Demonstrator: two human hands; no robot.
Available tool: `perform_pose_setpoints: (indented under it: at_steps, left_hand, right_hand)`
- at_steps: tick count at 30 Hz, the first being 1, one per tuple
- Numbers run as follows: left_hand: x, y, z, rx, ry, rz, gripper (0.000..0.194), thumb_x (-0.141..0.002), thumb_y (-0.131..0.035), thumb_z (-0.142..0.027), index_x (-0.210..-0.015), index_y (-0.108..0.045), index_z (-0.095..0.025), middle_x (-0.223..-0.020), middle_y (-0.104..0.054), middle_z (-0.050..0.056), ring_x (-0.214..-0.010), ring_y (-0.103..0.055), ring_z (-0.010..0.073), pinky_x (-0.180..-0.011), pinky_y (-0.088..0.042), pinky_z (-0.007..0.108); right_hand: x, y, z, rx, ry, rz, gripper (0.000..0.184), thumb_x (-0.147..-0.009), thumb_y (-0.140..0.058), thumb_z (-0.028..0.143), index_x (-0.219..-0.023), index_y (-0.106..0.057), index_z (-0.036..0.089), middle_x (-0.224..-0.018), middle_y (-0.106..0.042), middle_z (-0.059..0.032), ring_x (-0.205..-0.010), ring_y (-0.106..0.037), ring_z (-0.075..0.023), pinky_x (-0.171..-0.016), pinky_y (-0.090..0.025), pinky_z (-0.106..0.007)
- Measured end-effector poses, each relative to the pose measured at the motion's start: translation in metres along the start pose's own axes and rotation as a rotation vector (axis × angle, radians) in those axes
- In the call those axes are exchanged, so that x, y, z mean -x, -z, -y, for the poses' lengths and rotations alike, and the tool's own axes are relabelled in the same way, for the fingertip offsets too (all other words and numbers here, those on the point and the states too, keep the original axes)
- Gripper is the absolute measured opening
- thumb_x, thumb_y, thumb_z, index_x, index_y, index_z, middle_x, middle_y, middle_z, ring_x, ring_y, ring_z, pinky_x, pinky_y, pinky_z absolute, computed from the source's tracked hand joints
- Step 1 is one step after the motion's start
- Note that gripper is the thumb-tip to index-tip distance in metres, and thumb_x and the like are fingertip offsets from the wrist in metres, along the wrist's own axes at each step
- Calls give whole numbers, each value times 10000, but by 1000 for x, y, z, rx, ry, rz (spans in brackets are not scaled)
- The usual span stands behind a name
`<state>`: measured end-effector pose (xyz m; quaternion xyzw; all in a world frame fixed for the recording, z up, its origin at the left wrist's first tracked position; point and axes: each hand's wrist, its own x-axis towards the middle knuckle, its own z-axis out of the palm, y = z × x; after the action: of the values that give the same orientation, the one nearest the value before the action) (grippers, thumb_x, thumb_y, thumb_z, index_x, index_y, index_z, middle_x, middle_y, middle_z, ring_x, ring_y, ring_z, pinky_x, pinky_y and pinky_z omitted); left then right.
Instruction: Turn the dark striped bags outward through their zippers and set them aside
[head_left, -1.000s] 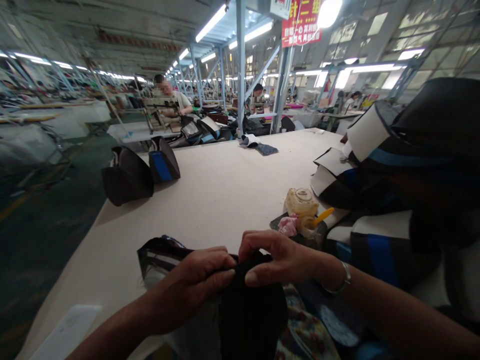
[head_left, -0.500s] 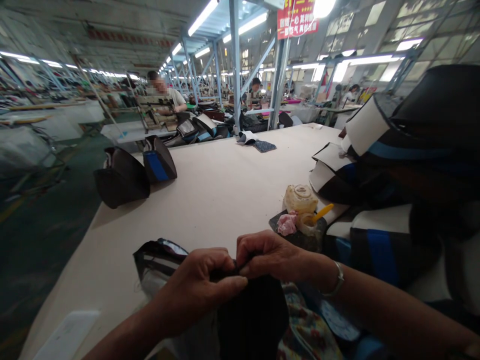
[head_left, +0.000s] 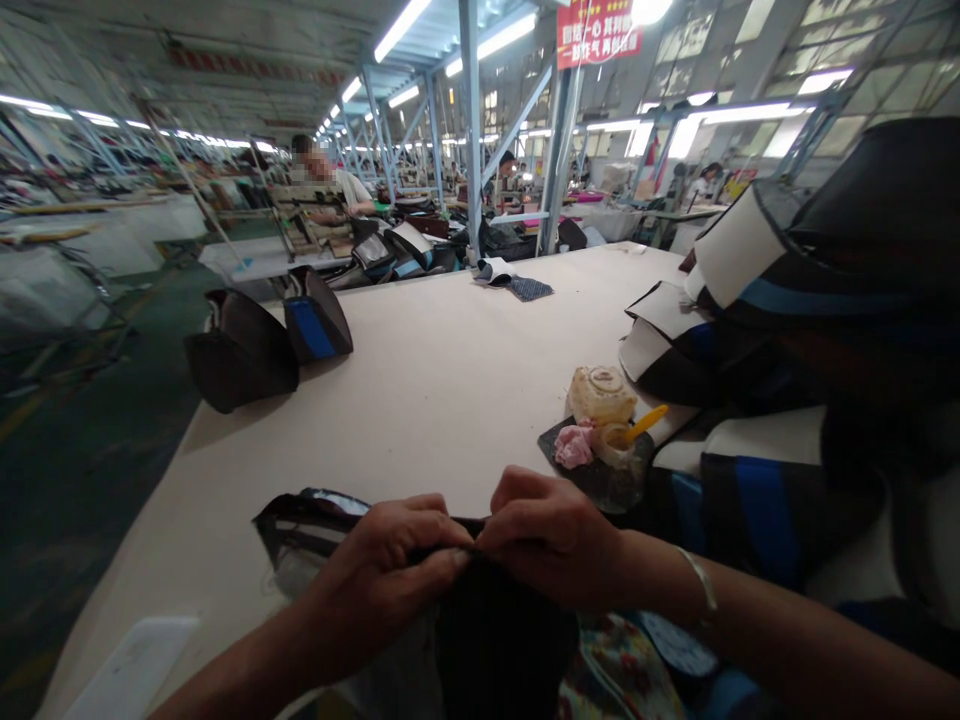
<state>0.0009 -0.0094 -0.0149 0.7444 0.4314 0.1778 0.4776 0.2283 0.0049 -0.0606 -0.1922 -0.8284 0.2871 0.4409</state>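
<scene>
A black bag piece (head_left: 510, 640) hangs at the table's near edge, with a pale lining showing on its left side. My left hand (head_left: 397, 555) pinches its upper edge between thumb and fingers. Right beside it, my right hand (head_left: 547, 530) grips the same edge, fingers curled and pressed together, a bracelet on the wrist. The two hands' fingertips almost meet at the edge. A shiny dark end of the piece (head_left: 311, 510) sticks out beyond my left hand. What lies under the fingertips is hidden.
Beyond my right hand, a glue pot with a yellow brush (head_left: 619, 440) and a pink wad (head_left: 574, 445) sit on a dark pad. Bag pieces (head_left: 765, 500) are piled at the right. Two black bag pieces (head_left: 244, 350) stand at the left table edge. A white plate (head_left: 135, 665) lies near left.
My right hand has shifted slightly right and turned, its fingers curling more over the edge. My left hand and the shiny end have moved a little to the left.
</scene>
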Motion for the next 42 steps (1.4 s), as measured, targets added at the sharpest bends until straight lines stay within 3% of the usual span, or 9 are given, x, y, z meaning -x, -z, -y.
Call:
perform_pose_setpoints:
  at_steps: [5,12,17,21,24,28,31,36,42]
  left_hand:
    - [-4,12,-3,57,65,151,355,-983,-517,-393,-854,-755,-163,-773,-511,-17,-704,-480,115,-648,-354,246]
    - [-9,1,-5,-26,95,219,316,-965,-562,-394,-850,-725,-149,-806,-552,-13,-728,-487,123,-658,-363,243]
    - [5,-12,-14,-104,30,46,232,-935,-563,-269,-744,-649,-170,-787,-563,-19,-691,-526,108,-632,-386,225]
    - [7,-17,-21,-202,-153,-45,221,-917,-535,-199,-714,-618,-174,-751,-563,-12,-676,-543,101,-609,-382,213]
    - [-1,-13,-25,-258,-282,-72,197,-904,-522,-148,-737,-624,-179,-762,-569,-14,-680,-555,93,-606,-381,208]
    - [-11,8,-37,-295,-385,-126,187,-871,-540,-101,-743,-648,-184,-764,-571,-21,-700,-566,90,-643,-404,203]
    - [-10,27,-43,-299,-419,-103,172,-854,-559,-97,-791,-684,-195,-797,-602,-15,-770,-579,108,-731,-430,214]
    - [3,44,-24,-49,-318,-27,135,-872,-564,-183,-772,-654,-170,-866,-610,31,-837,-583,163,-768,-459,269]
    - [31,66,-10,22,-170,-87,180,-873,-600,-245,-712,-590,-166,-802,-566,10,-780,-541,153,-763,-427,267]
  right_hand:
    - [7,9,-1,384,300,115,178,-892,-566,123,-1011,-690,169,-862,-613,-44,-735,-487,-153,-703,-378,-342]
    - [15,7,1,450,284,131,108,-918,-574,152,-838,-642,176,-769,-586,-19,-703,-464,-148,-725,-387,-359]
    - [7,21,16,-116,-135,94,206,-988,-521,258,-960,-675,124,-867,-599,-50,-763,-557,-122,-694,-441,-266]
    - [-8,39,27,-45,-326,305,162,-939,-615,264,-910,-728,151,-835,-570,-14,-715,-537,-99,-650,-413,-233]
    - [-17,41,39,281,-164,326,86,-833,-621,152,-785,-689,172,-761,-556,7,-675,-496,-116,-677,-380,-293]
    - [-29,34,59,718,102,102,95,-743,-580,154,-662,-536,175,-704,-511,-10,-647,-406,-155,-717,-339,-386]
    - [-43,38,64,504,33,41,114,-744,-622,137,-681,-535,174,-665,-499,32,-621,-428,-121,-724,-357,-348]
    - [-61,44,25,-84,51,309,312,-833,-773,434,-916,-618,176,-1067,-661,-54,-989,-605,-163,-914,-456,-309]
    - [-60,12,-7,-144,89,314,603,-647,-875,595,-1034,-660,186,-960,-690,-30,-901,-618,-178,-907,-463,-313]
